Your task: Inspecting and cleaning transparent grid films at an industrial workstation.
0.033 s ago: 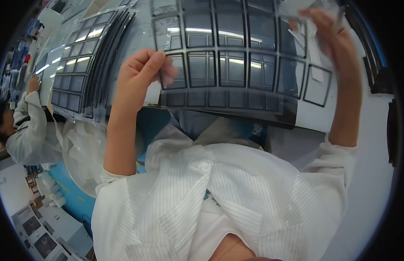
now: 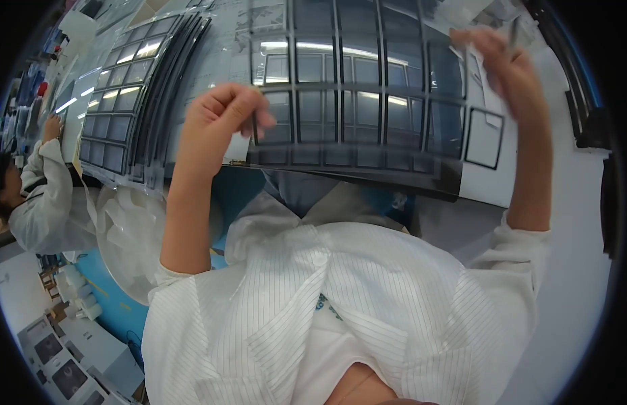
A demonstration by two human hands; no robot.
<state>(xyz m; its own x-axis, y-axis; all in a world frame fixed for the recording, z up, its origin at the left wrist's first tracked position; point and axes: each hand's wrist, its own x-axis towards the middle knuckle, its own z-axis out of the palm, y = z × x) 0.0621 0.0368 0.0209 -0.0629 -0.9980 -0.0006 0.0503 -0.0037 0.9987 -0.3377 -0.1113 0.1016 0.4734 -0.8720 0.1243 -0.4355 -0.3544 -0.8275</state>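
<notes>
A clear sheet with a black grid of rectangular frames (image 2: 382, 91) spans the space between my hands, over the work table. At its left edge, my left hand (image 2: 222, 121) is closed in a pinch on it. My right hand (image 2: 512, 77) is by the upper right part of the sheet, its fingers bent and blurred. A thin, stick-like tool (image 2: 514, 32) shows at those fingers, too smeared to name. Under the sheet lies a dark, glossy panel (image 2: 443, 177) with a similar grid, reflecting ceiling lights.
Left of my hands leans a row of similar dark gridded panels (image 2: 114, 101). Clear plastic (image 2: 455, 12) lies at the far right of the table. A large white bag (image 2: 128, 233) hangs below the table on the left, near another person's sleeve (image 2: 51, 169).
The gridded sheet has shifted slightly left and straightened over the panel. My right hand has moved left and a little down; my left hand has dropped slightly.
</notes>
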